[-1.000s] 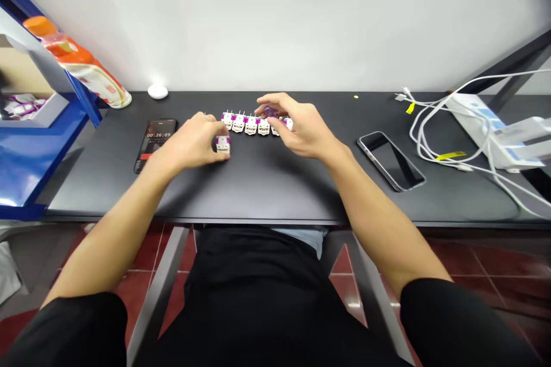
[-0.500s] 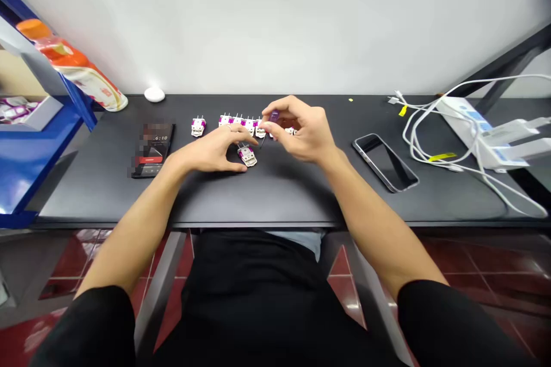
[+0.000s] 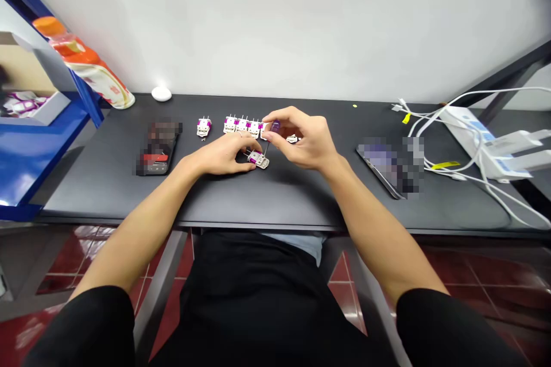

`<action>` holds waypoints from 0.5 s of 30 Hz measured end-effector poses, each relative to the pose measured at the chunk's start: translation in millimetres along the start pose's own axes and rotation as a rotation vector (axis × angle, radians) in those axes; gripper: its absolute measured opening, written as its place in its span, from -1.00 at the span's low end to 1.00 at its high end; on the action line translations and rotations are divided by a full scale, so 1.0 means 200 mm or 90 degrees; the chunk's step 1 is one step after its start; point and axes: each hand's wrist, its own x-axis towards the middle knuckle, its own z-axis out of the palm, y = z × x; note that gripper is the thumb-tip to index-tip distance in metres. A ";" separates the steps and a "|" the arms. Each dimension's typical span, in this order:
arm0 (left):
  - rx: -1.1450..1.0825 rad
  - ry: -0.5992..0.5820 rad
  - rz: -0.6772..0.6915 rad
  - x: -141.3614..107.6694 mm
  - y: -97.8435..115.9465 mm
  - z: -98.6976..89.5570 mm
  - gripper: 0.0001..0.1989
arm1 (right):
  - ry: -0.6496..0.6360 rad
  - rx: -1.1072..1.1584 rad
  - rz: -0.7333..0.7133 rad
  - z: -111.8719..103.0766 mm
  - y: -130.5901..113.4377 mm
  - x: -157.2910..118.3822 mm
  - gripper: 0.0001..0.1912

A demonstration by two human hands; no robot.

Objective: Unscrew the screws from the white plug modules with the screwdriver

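Note:
Between the thumb and fingers of my left hand (image 3: 226, 153) is a small white and purple plug piece (image 3: 259, 159) with metal pins, low over or on the dark table. My right hand (image 3: 305, 137) pinches a small screwdriver (image 3: 275, 125) by its purple handle. Its thin shaft slants down to the plug piece; whether the tip sits on a screw is too small to tell. Just behind my hands, similar plug pieces (image 3: 242, 124) stand in a row, partly hidden by my right hand. Another plug piece (image 3: 204, 126) lies apart to the left.
On the left lie a dark phone (image 3: 157, 152) and a white rounded object (image 3: 161, 94). An orange-capped bottle (image 3: 99, 71) and a box of similar pieces (image 3: 38, 112) are farther left. At right are a second phone (image 3: 383, 169), white cables (image 3: 476, 149) and a white power strip (image 3: 482, 140).
My left hand has shifted slightly right and closed in on the plug piece, which has turned. The screwdriver's tip is now at that piece. The camera view has moved a little.

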 end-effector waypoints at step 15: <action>-0.011 0.025 -0.017 0.01 0.00 0.02 -0.63 | 0.007 -0.084 0.008 0.02 0.02 0.00 -0.71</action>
